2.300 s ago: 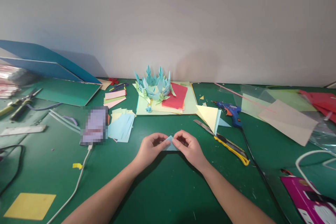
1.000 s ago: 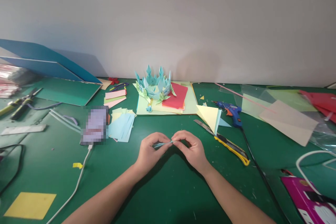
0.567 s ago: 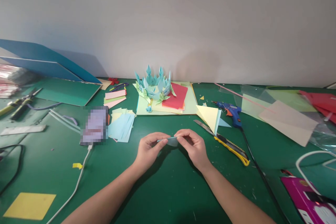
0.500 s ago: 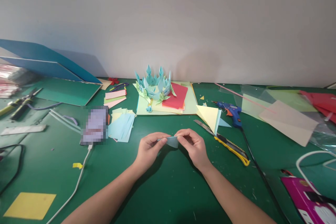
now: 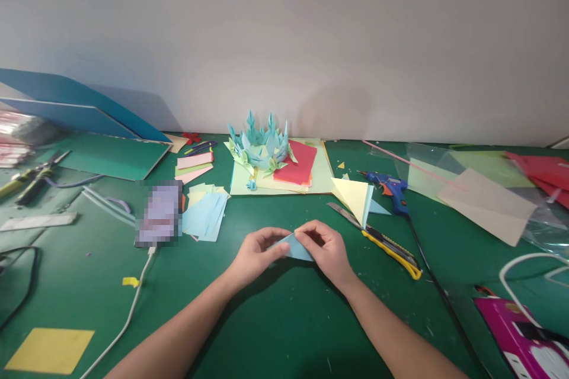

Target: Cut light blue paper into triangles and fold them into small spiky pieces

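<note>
A small folded piece of light blue paper (image 5: pixel 299 249) is held above the green table between my two hands. My left hand (image 5: pixel 258 253) pinches its left side, thumb in front. With thumb and fingertips, my right hand (image 5: pixel 326 250) grips the upper right part near the top point. The paper shows a triangular face toward me; its back and its ends under the fingers are hidden. Behind the hands stands a blue folded-paper crown (image 5: pixel 260 145) with light green leaf-like pieces, on pale paper sheets (image 5: pixel 240 185). A stack of light blue paper slips (image 5: pixel 207 216) lies to the left.
Right of my hands lie a yellow utility knife (image 5: pixel 391 254), folded cream paper (image 5: pixel 355 198) and a blue glue gun (image 5: pixel 386 186) with a black cord. On the left are a blurred phone (image 5: pixel 160 213) on a white cable, pliers (image 5: pixel 38 180) and yellow paper (image 5: pixel 51 350).
The blue paper has turned so that more of its triangular face shows. My right fingers have shifted slightly up to its top point, and the left thumb has moved a little right and down.
</note>
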A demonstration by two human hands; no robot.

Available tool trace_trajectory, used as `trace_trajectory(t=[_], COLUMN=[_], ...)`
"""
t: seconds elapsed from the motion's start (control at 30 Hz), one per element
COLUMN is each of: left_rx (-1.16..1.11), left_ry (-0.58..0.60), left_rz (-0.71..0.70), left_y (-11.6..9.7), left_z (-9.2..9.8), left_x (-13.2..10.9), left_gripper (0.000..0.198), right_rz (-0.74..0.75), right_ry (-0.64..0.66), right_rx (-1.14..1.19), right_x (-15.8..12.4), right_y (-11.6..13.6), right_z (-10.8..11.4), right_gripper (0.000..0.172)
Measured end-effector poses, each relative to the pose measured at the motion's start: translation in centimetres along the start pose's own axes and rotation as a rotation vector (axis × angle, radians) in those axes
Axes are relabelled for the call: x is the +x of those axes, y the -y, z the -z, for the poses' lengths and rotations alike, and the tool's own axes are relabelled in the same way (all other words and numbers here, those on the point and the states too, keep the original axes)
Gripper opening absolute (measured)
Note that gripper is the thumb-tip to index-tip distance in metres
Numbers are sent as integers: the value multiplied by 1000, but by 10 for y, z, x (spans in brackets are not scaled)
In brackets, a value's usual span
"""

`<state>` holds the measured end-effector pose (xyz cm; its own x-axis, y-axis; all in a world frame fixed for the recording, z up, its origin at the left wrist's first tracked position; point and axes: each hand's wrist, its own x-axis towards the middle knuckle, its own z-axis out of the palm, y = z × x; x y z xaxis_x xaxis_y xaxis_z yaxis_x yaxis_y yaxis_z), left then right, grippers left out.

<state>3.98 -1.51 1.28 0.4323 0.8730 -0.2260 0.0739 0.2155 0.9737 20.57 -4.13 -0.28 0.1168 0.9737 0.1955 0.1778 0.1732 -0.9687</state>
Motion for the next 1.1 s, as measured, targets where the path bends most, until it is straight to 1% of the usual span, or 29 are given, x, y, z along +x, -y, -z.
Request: trace_trajectory(t=[0.1, 0.13, 0.23, 0.33, 0.47, 0.53, 0.63, 0.7, 0.77, 0.83, 0.9, 0.97, 1.1], left_rx=[103, 120, 93, 8, -119, -117, -24, 16, 6, -37, -101, -183, -368], left_ry=[-21, -39, -101, -168, -294, -332, -317, -297, -295, -300, -294, -280, -258], left_rz=[-7, 2, 28, 30, -66, -113, -119, -93, -56, -11, 40, 85, 158], left_y=[5, 6, 3, -2, -4, -3, -2, -2, -3, -4, -5, -4, -2], left_z=[0, -1, 0, 0, 0, 0, 1, 1, 0, -1, -3, -4, -4], left_x=[1, 2, 3, 4, 5, 6, 6, 5, 4, 3, 2, 2, 3], left_gripper=[27, 25, 27, 29, 32, 30, 21, 23, 27, 29, 30, 31, 35], right_rz=[15, 9, -29, -53, -81, -80, -64, -44, -22, -14, -19, -27, -23], right_ry=[63, 78, 85, 71, 88, 73, 57, 82, 121, 139, 129, 117, 101], right_rx=[-12, -11, -35, -52, 23, 53, 98, 136, 159, 158, 145, 135, 132], right_x=[-1, -1, 0, 2, 3, 3, 3, 2, 2, 1, 1, 0, 0], right_y=[1, 1, 2, 1, -4, -6, -6, -6, -6, -7, -8, -8, -7], right_z=[-3, -3, -3, -2, -1, 0, 0, 0, -1, -1, -2, -2, -2], right_gripper=[12, 11, 14, 20, 15, 15, 20, 24, 27, 27, 23, 20, 19])
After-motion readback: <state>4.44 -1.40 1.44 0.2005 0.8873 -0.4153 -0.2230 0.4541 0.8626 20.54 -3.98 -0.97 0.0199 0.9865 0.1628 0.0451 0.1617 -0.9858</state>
